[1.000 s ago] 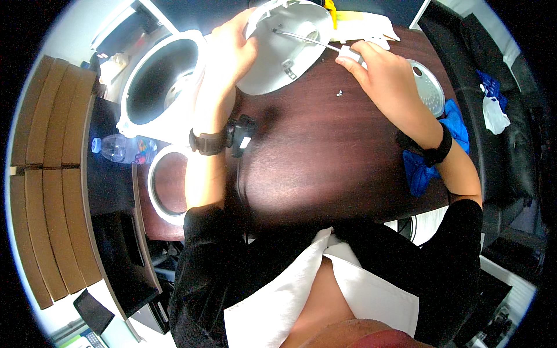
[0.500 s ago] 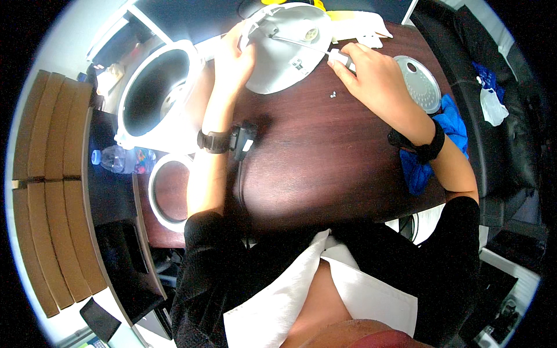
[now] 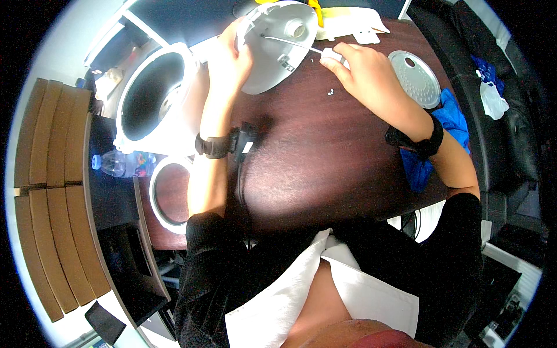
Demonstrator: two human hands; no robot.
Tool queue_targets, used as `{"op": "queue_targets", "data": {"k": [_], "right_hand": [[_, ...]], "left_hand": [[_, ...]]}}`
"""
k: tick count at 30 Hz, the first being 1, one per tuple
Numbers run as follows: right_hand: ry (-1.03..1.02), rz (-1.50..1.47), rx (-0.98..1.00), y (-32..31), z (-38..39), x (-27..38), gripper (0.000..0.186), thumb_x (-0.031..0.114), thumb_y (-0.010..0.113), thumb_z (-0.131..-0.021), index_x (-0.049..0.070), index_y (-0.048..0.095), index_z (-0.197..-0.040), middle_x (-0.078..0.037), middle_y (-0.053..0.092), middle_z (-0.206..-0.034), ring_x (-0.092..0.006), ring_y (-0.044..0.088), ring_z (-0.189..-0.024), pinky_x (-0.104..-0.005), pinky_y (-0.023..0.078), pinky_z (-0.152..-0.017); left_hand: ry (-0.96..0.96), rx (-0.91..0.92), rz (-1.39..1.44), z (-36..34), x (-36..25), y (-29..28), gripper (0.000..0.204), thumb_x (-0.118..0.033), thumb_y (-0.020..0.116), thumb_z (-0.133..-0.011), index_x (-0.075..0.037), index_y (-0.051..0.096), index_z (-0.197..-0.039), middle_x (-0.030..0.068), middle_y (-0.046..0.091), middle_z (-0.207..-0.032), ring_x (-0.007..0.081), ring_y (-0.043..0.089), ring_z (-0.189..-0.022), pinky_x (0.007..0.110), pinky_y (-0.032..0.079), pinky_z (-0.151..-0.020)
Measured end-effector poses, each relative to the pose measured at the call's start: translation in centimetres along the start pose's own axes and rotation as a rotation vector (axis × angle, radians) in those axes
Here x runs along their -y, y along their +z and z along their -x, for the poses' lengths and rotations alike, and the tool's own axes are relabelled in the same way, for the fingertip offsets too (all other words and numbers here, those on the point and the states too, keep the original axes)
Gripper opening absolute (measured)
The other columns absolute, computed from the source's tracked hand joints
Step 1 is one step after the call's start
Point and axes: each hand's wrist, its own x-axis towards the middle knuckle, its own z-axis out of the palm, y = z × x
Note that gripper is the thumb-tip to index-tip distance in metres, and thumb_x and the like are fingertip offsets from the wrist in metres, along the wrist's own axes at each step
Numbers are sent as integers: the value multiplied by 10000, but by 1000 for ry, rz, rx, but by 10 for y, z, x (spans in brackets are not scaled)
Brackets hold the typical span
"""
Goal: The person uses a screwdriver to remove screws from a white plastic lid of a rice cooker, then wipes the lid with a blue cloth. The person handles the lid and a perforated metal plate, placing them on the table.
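My left hand [image 3: 228, 64] grips the left edge of a white domed lid [image 3: 264, 69], like a rice cooker's, tilted so its inner side faces me. In my right hand [image 3: 371, 72] is a screwdriver [image 3: 335, 56] with a pale handle, its long thin shaft pointing left into the lid. The tip meets the lid's inside close to my left fingers; whether it sits in a screw I cannot tell. A few tiny pale bits, perhaps screws [image 3: 331, 92], lie on the table below the right hand. Beside the right wrist rests a round perforated metal plate [image 3: 422, 87].
A white cooker body [image 3: 194, 113] with a dark interior stands at the left, a white ring [image 3: 154, 197] below it. Nearby lies a plastic bottle [image 3: 125, 163]. A black plug and cord [image 3: 243, 145] rest on the brown table [image 3: 313, 162]. Blue cloth [image 3: 419, 173] lies under the right forearm.
The lid has tilted and shifted slightly left in my left hand. My right hand and the screwdriver have moved a little left with it.
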Motion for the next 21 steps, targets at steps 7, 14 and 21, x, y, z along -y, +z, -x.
{"op": "queue_targets", "data": {"k": [7, 14, 21], "right_hand": [[-68, 66, -100, -11, 2, 6, 326, 361, 572, -877, 42, 601, -818, -131, 619, -734, -320, 627, -639, -433, 504, -570], [-81, 8, -92, -6, 3, 7, 321, 355, 575, -875, 39, 601, -823, -134, 618, -724, -324, 623, -626, -426, 502, -558], [317, -649, 354, 3, -4, 2, 375, 409, 568, -892, 38, 615, -858, -51, 556, -624, -169, 525, -472, -310, 406, -386]], "left_hand": [[17, 68, -179, -4, -25, -19, 405, -26, 587, -712, -50, 608, -1115, 220, 652, -863, 367, 641, -824, 403, 502, -780], [1, 76, -255, -6, -37, -29, 382, -40, 579, -714, -54, 624, -1093, 219, 656, -872, 360, 649, -837, 405, 511, -775], [-15, 116, -285, -9, -28, -31, 295, -118, 548, -849, -82, 621, -1132, 188, 665, -922, 319, 662, -886, 353, 505, -766]]}}
